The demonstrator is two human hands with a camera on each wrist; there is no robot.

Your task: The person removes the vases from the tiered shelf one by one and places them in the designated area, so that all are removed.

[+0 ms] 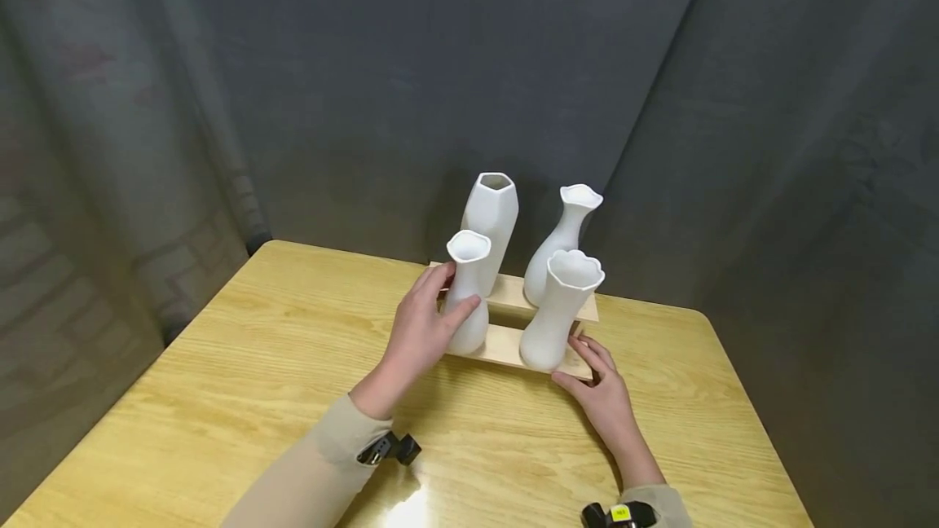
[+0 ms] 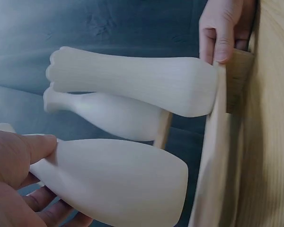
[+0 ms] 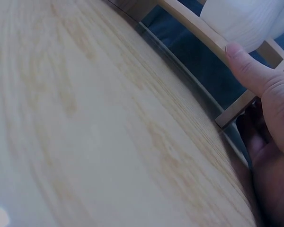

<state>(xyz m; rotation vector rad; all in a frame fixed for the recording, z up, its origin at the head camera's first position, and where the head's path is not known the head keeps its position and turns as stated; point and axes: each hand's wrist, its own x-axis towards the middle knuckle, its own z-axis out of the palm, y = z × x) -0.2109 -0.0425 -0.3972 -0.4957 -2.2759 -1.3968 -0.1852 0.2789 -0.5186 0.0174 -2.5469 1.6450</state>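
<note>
A two-tier light wooden stand (image 1: 503, 346) carries several white vases. My left hand (image 1: 421, 323) holds the front-left white vase (image 1: 469, 331) round its narrow middle, thumb on the near side; in the left wrist view its rounded body (image 2: 128, 179) sits over the lower board. With the thumb on the front edge and fingers round the end, my right hand (image 1: 606, 404) grips the right end of the stand's lower tier. Close above that hand stands a scallop-rimmed white vase (image 1: 552, 323). In the right wrist view the thumb (image 3: 248, 68) lies against the board's edge.
On the upper tier stand a faceted white vase (image 1: 491, 214) at left and a slim-necked white vase (image 1: 552, 261) at right. The stand is near the back edge of the wooden table (image 1: 293, 349). Dark grey curtains (image 1: 411, 88) hang behind it.
</note>
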